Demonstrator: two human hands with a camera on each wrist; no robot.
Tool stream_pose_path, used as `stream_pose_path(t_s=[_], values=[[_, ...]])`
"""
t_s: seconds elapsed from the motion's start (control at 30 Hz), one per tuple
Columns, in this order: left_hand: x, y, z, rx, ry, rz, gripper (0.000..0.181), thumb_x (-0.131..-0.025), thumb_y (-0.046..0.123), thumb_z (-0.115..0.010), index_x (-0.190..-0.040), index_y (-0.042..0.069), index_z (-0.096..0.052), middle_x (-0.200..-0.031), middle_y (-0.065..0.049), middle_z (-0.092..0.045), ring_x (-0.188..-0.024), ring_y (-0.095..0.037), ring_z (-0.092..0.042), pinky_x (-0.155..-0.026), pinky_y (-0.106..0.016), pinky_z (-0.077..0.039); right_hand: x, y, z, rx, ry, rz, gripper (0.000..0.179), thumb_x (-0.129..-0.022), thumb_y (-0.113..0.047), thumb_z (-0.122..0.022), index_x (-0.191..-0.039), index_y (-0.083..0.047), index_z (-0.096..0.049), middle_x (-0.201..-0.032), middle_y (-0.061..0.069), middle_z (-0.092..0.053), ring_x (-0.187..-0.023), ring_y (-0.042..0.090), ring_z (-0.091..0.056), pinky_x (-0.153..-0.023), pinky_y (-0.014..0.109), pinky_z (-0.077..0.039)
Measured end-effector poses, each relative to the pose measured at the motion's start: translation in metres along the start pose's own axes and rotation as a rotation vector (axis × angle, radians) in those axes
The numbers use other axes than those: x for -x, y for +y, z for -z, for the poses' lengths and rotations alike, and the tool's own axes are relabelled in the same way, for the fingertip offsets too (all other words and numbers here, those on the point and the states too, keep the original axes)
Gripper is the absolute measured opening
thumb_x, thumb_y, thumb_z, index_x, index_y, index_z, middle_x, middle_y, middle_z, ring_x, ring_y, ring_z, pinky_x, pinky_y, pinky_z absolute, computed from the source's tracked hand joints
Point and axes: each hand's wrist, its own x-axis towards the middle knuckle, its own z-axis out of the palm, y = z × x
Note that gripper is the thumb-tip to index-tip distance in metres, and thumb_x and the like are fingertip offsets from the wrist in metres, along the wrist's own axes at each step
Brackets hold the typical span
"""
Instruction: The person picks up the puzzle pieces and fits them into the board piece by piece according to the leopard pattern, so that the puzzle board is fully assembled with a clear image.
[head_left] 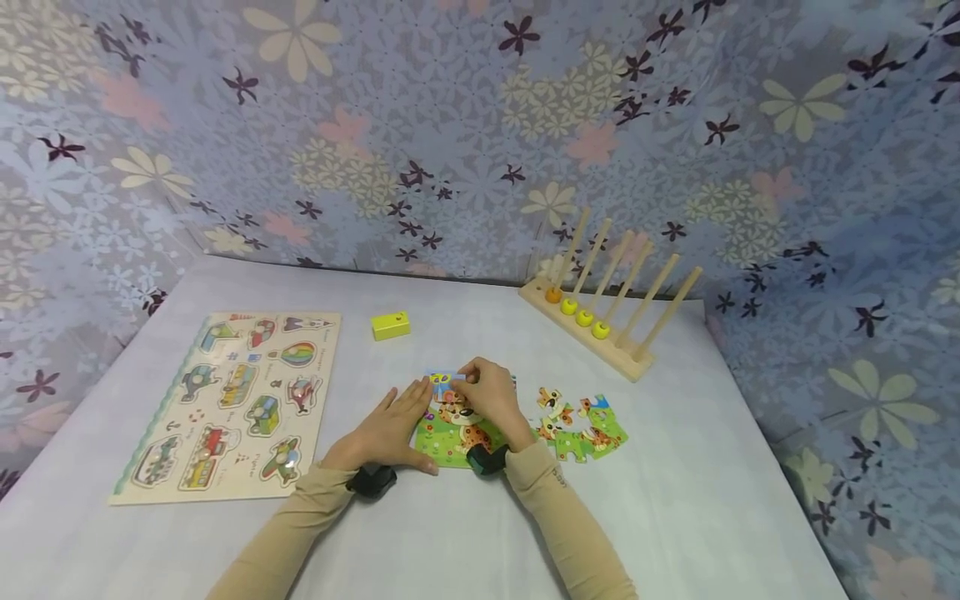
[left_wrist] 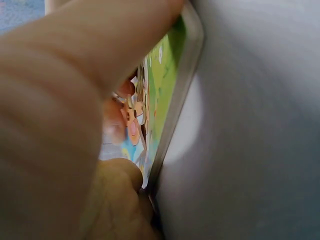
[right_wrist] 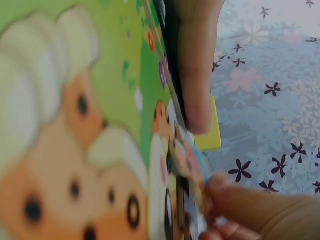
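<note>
A jigsaw puzzle board (head_left: 446,454) with a spotted cartoon animal on green grass lies flat in front of the person. The left hand (head_left: 392,427) rests along its left side, fingers stretched toward the upper corner and thumb at the near edge. In the left wrist view, this hand covers part of the board's grey rim (left_wrist: 180,95). Over the board's upper part, the right hand (head_left: 491,396) pinches a jigsaw piece (right_wrist: 192,162) between thumb and fingers. The piece stands tilted against the picture in the right wrist view. The right hand hides part of the board.
Several loose jigsaw pieces (head_left: 600,437) lie right of the board. A wooden peg stand (head_left: 581,329) with a few beads stands at the back right. A yellow block (head_left: 391,326) lies behind the board, and a wooden vehicle puzzle (head_left: 251,392) is at the left.
</note>
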Motion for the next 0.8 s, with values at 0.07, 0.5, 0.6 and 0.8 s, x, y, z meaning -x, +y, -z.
stream_pose_path(t_s=[0.07,0.5,0.6,0.8], values=[[0.0,0.001,0.0,-0.003,-0.001,0.002,0.124,-0.071,0.057,-0.078,-0.154,-0.003,-0.007,-0.163,-0.018,-0.004,-0.152,-0.034,-0.006,-0.123,-0.055,-0.004,0.0,0.0,-0.002,0.062,0.028,0.0,0.018,-0.087,-0.023,-0.072,-0.095,-0.006,-0.069,-0.082,0.007,-0.064,-0.063,0.013,-0.057,-0.057,0.024,-0.047],[0.002,0.001,0.004,-0.008,0.002,-0.003,0.121,-0.072,0.055,-0.078,-0.154,-0.003,-0.01,-0.163,-0.018,-0.004,-0.152,-0.035,-0.006,-0.123,-0.056,-0.005,-0.008,-0.009,-0.01,0.168,0.061,-0.051,0.027,-0.081,-0.034,-0.078,-0.086,-0.01,-0.069,-0.08,0.005,-0.067,-0.06,0.012,-0.055,-0.05,0.021,-0.04],[0.002,0.0,0.004,-0.011,0.005,-0.003,0.121,-0.072,0.055,-0.078,-0.154,-0.003,-0.01,-0.163,-0.018,-0.005,-0.152,-0.035,-0.006,-0.123,-0.056,-0.005,-0.009,-0.009,-0.011,0.174,0.063,-0.059,0.027,-0.081,-0.035,-0.077,-0.087,-0.01,-0.069,-0.081,0.005,-0.068,-0.06,0.012,-0.055,-0.05,0.021,-0.04],[0.002,0.002,0.001,0.004,0.003,-0.004,0.121,-0.071,0.055,-0.079,-0.153,-0.003,-0.011,-0.163,-0.02,-0.006,-0.151,-0.036,-0.007,-0.122,-0.057,-0.005,-0.008,0.004,0.0,0.039,-0.004,0.004,0.022,-0.09,-0.031,-0.069,-0.096,-0.01,-0.069,-0.086,0.006,-0.068,-0.067,0.012,-0.058,-0.057,0.022,-0.046]])
